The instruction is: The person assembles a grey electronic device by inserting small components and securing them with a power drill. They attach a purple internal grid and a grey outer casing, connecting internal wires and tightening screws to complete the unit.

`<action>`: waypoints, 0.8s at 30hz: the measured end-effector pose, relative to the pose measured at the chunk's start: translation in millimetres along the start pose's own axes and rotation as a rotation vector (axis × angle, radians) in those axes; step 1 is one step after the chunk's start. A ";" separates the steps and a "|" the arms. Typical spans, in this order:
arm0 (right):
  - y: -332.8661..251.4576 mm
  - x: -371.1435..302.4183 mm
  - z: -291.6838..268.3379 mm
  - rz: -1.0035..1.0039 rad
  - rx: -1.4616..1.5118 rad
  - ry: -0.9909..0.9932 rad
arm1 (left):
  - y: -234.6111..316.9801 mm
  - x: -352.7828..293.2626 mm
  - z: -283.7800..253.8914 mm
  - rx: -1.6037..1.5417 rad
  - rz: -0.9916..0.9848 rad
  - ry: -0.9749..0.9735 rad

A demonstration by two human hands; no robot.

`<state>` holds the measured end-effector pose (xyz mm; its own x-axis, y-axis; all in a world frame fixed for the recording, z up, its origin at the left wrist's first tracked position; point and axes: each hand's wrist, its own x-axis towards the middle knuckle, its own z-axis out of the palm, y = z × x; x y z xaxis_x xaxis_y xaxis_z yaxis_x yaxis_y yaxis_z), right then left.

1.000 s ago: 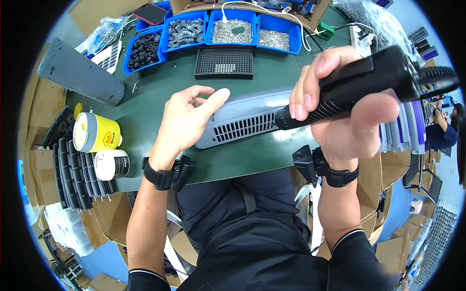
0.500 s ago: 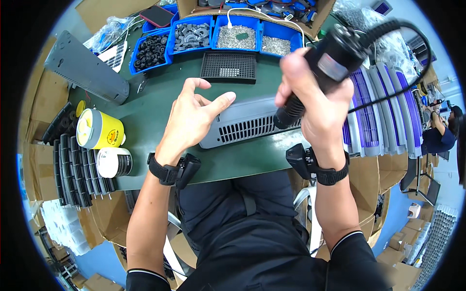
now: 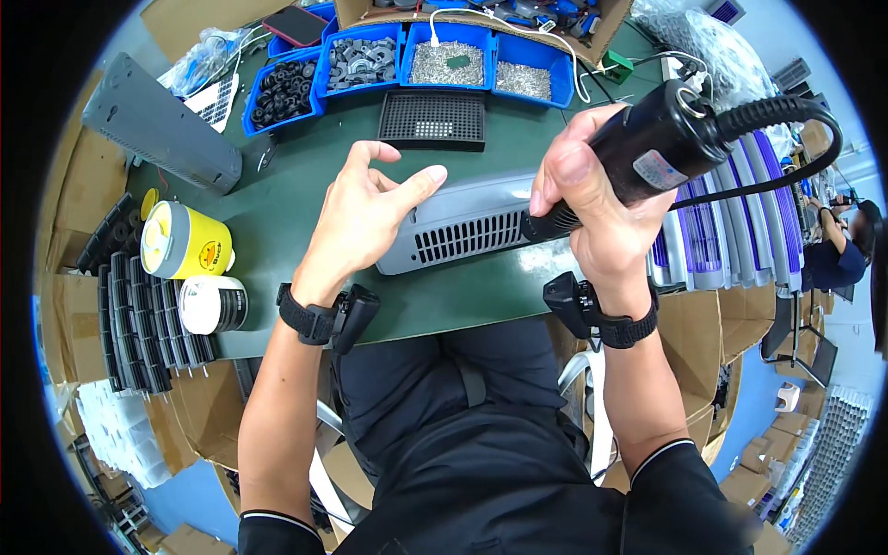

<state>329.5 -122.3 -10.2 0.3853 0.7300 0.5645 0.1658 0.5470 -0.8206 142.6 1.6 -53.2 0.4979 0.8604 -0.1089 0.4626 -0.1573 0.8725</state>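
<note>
My right hand (image 3: 606, 208) is wrapped round a black corded electric screwdriver (image 3: 629, 153), its thick cable curving off to the right. The tool slants down leftward, its nose by the right part of a grey slotted plastic housing (image 3: 476, 202). Whether the bit touches it is hidden. That housing lies across the green table in front of me. Over its left end is my left hand (image 3: 351, 217), thumb and index finger apart, with nothing visible between them. Whether the curled fingers rest on the housing I cannot tell.
Blue bins (image 3: 447, 65) of screws and small dark parts line the back, behind a black perforated tray (image 3: 432, 118). Grey-and-purple panels (image 3: 717, 217) stand at right. On the left are a tall grey housing (image 3: 166, 125), a yellow jug (image 3: 194, 242), a white tub (image 3: 213, 305) and black ribbed parts (image 3: 139, 319).
My right hand has tilted the screwdriver; its back end has swung down and to the right. My left hand has hardly moved.
</note>
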 end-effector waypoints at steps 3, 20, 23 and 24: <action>0.6 -0.6 -0.7 0.019 0.001 -0.010 | 0.5 1.1 0.3 0.003 -0.012 -0.007; -3.4 -18.4 75.7 0.060 0.382 0.023 | -14.9 4.3 -1.4 -0.059 -0.025 -0.001; -4.1 -24.3 80.4 0.040 0.243 -0.015 | -15.5 2.1 -1.1 -0.057 -0.033 0.024; -6.7 -25.9 81.9 0.033 0.204 -0.021 | -14.3 1.9 -1.4 -0.056 -0.042 0.014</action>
<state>244.1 -111.4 -12.0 0.3685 0.7563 0.5406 -0.0345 0.5923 -0.8050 135.9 6.2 -65.3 0.4685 0.8724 -0.1393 0.4408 -0.0942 0.8927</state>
